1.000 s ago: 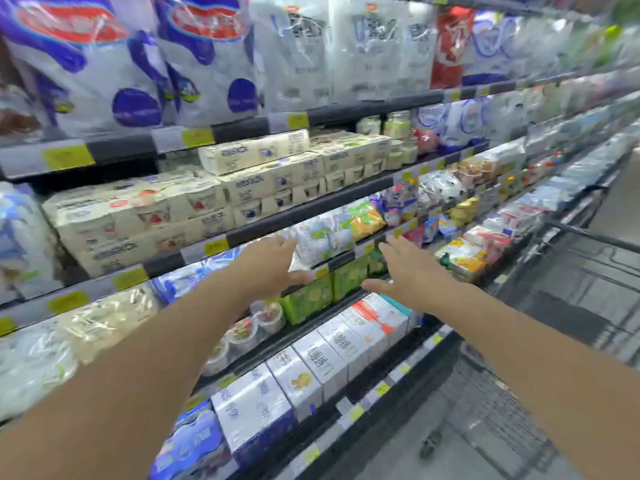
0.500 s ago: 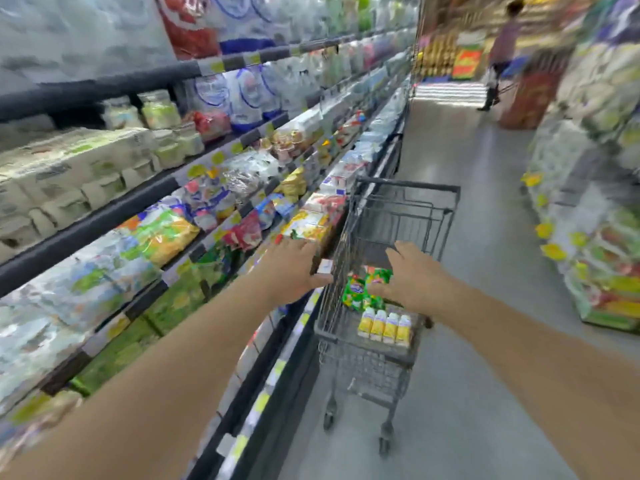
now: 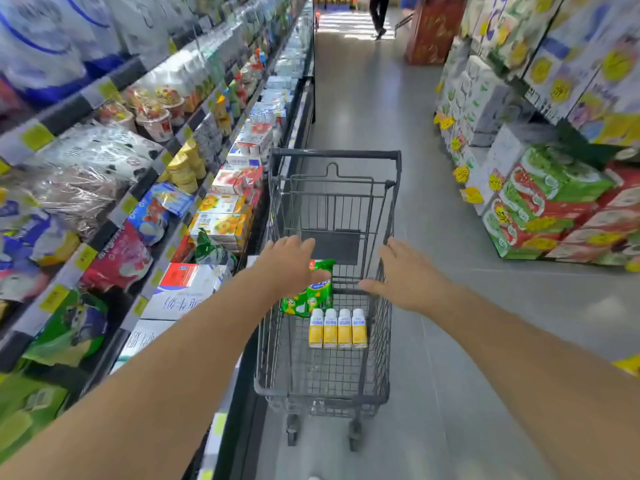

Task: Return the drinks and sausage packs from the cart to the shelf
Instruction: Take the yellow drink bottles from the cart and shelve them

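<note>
A dark wire cart (image 3: pixel 332 382) stands in the aisle beside the chilled shelf (image 3: pixel 145 188). In its basket lie green sausage packs (image 3: pixel 311 296) and a row of yellow drink bottles (image 3: pixel 337 329) with white caps. My left hand (image 3: pixel 289 261) hovers over the cart's left side, fingers spread, just above the green packs; its thumb overlaps them. My right hand (image 3: pixel 403 271) reaches over the cart's right rim, fingers spread and holding nothing.
The shelf on the left carries cartons, cups and bagged goods on several tiers. Stacked boxes (image 3: pixel 554 202) line the right side of the aisle. A person (image 3: pixel 379 12) walks far down the grey floor.
The view swung from the shelf to the cart in the aisle. Both hands moved away from the shelf and now reach over the cart basket.
</note>
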### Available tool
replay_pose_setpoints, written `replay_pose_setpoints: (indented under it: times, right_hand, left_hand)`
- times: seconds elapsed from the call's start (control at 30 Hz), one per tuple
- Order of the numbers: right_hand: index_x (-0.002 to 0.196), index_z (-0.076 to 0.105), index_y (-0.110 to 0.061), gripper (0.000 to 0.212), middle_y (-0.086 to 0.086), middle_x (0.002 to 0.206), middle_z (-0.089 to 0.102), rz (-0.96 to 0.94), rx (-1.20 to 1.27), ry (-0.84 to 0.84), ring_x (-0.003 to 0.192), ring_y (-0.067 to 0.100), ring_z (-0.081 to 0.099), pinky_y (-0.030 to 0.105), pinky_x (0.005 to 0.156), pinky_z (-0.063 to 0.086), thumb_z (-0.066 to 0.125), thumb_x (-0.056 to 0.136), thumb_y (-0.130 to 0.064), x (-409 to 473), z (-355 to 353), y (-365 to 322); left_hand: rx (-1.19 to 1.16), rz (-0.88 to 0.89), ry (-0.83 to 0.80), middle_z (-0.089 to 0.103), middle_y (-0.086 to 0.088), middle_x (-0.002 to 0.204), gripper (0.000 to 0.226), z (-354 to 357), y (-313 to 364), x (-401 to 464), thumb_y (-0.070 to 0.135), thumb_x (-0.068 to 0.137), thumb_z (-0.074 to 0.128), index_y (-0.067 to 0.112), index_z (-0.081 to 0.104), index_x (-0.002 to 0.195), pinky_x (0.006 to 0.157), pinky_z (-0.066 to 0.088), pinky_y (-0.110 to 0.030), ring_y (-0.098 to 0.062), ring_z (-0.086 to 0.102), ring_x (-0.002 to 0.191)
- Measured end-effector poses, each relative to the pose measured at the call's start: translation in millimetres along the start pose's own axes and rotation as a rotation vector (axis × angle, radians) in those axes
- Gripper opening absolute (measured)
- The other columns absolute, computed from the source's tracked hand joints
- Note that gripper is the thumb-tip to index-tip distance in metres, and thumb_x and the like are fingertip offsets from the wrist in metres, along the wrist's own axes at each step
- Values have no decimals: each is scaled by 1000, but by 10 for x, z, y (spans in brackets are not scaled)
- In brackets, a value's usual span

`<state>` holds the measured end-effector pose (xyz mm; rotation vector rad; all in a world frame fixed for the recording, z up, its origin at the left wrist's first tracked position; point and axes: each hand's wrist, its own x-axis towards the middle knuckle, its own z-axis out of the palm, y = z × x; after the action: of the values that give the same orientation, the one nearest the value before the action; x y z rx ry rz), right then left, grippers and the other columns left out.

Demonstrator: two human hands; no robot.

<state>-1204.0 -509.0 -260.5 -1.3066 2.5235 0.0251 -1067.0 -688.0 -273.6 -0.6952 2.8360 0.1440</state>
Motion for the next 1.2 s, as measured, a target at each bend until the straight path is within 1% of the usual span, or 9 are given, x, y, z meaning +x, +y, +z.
replay_pose_setpoints:
  times: [0.17,0.33,0.43,0.53,0.63,0.73,0.83,1.1,1.2]
  right_hand:
    - [152,27,-6,86,15,158,27,35,74,-82,147,29,23,44,121,23,50,91,-63,632,302,185]
    - [131,49,-6,66,12,134,53,68,195,-123,125,29,48,47,105,43,55,91,-58,1378,798,347]
    - [125,54,-2,62,15,129,57,96,272,-179,124,34,51,47,98,47,59,91,-54,1775,1177,462]
    - [117,56,-2,56,18,121,61,100,276,-235,112,36,59,44,89,52,60,91,-51,2149,1619,579]
    - [122,54,1,58,22,124,60,142,280,-302,113,37,59,42,89,50,59,93,-48,2482,2047,660]
    - [109,59,4,51,24,124,60,166,239,-369,116,36,59,38,88,48,54,97,-46,2751,2459,707]
    - [125,56,7,60,24,132,56,223,224,-410,122,36,55,40,93,48,56,97,-46,2956,2932,720]
    - [122,56,-1,53,18,129,59,514,307,-397,120,35,58,37,88,50,76,84,-32,3201,3984,705]
    - [130,49,4,66,20,134,54,621,349,-385,124,35,55,37,91,49,77,83,-33,3216,4290,726]
  left_hand:
    - [-31,24,-91,37,-13,151,86,389,-46,733,71,89,37,15,23,153,112,31,-50,-33,36,138]
    - [-161,-21,-198,38,-13,151,77,872,-46,1325,63,92,44,21,26,153,109,36,-50,-34,38,137]
    - [-284,-105,-263,41,-18,148,74,1276,-78,1648,57,92,51,16,32,151,107,39,-46,-35,42,134]
    - [-356,-195,-307,47,-20,144,71,1764,-168,1944,55,92,53,9,39,144,106,40,-43,-35,45,132]
    - [-399,-247,-341,51,-20,139,67,2270,-237,2200,52,93,53,6,44,140,99,44,-40,-35,51,125]
    - [-411,-280,-398,51,-19,140,68,2783,-330,2388,53,92,55,9,42,143,100,44,-41,-35,51,125]
    - [-420,-281,-430,53,-22,136,71,3272,-430,2534,53,92,56,8,40,144,100,42,-41,-37,51,124]
    - [-502,-317,-540,48,-19,136,71,4235,-515,2709,50,90,60,3,40,139,91,48,-43,-36,55,115]
    - [-551,-359,-548,46,-20,135,73,4412,-486,2748,47,89,63,1,37,139,86,46,-41,-36,54,115]
